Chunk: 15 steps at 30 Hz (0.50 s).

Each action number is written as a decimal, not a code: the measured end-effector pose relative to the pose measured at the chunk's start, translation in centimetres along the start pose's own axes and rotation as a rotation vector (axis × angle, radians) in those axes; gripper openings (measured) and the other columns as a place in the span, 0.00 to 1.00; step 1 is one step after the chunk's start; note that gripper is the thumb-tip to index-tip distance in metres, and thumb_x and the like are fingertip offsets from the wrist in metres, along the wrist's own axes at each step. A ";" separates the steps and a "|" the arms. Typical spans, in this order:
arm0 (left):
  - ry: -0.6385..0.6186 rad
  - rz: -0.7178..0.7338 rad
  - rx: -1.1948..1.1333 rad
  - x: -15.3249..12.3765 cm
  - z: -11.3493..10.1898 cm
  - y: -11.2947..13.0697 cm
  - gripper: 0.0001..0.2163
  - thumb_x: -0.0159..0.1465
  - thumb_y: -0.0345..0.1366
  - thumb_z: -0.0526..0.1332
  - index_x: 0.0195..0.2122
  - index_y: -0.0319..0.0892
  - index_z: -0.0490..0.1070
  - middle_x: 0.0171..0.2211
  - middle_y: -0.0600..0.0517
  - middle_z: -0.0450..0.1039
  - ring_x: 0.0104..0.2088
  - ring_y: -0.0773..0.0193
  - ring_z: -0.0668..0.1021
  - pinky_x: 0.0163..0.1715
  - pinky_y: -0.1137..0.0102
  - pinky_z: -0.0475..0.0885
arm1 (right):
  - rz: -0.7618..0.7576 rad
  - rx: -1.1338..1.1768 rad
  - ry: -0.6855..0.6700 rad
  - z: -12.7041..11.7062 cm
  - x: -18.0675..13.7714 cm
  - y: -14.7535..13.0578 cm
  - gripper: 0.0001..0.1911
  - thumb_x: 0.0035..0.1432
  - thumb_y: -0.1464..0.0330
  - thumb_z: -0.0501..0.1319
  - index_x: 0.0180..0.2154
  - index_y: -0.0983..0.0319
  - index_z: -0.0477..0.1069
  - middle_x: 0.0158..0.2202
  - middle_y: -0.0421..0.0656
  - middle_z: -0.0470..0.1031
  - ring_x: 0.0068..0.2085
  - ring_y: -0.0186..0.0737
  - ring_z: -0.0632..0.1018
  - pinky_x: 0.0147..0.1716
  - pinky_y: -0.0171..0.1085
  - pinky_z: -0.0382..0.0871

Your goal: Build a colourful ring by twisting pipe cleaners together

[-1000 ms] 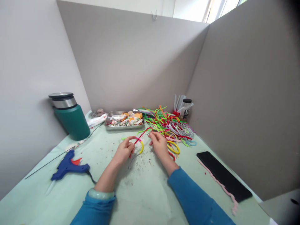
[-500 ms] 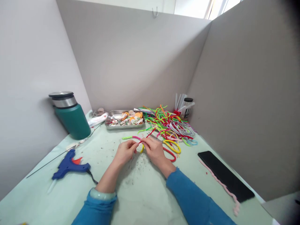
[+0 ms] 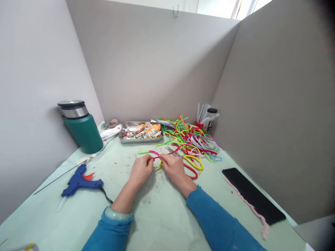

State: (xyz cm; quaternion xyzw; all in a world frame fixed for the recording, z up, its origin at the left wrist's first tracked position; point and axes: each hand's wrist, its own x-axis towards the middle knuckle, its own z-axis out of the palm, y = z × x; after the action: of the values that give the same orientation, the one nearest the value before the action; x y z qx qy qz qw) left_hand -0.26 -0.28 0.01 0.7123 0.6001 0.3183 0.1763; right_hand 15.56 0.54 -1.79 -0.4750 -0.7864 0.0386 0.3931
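Note:
My left hand (image 3: 141, 169) and my right hand (image 3: 173, 168) meet over the middle of the pale green table (image 3: 162, 212), fingers pinched. Between them runs a thin red pipe cleaner (image 3: 156, 157), and both hands grip it. A yellow pipe cleaner piece (image 3: 159, 164) shows just below the fingertips, and a green and pink piece (image 3: 148, 152) lies just beyond. A yellow loop (image 3: 195, 161) and a red loop (image 3: 192, 172) lie right of my right hand. Behind them sprawls a heap of coloured pipe cleaners (image 3: 192, 137).
A blue glue gun (image 3: 80, 181) lies at the left, with a green flask (image 3: 82, 127) behind it. A metal tray (image 3: 140, 131) of small pieces sits at the back. A black phone (image 3: 252, 195) and a pink pipe cleaner (image 3: 248, 205) lie at the right. Grey partitions wall the table.
My right hand has moved left and closed up to my left hand, and the red pipe cleaner, earlier arched between them, is now drawn short.

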 end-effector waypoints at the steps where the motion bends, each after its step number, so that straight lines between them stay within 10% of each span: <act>1: -0.006 -0.013 0.007 0.0 0.0 -0.1 0.11 0.60 0.37 0.50 0.30 0.41 0.71 0.24 0.51 0.73 0.25 0.66 0.71 0.28 0.73 0.60 | 0.003 -0.020 0.003 0.0 0.0 0.0 0.11 0.60 0.69 0.53 0.39 0.57 0.75 0.35 0.42 0.79 0.34 0.38 0.77 0.33 0.33 0.63; 15: -0.075 0.128 0.276 -0.6 0.8 -0.2 0.07 0.59 0.32 0.53 0.29 0.41 0.69 0.28 0.48 0.73 0.31 0.61 0.72 0.30 0.70 0.60 | 0.072 -0.105 0.113 -0.1 -0.2 0.1 0.10 0.59 0.68 0.54 0.38 0.56 0.75 0.32 0.40 0.79 0.30 0.36 0.77 0.29 0.32 0.60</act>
State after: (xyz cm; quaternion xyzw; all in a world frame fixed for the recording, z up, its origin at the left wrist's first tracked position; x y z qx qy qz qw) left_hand 0.07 -0.65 -0.90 0.7780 0.5844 0.2168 0.0785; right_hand 15.72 0.42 -1.92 -0.5243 -0.7462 -0.0155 0.4100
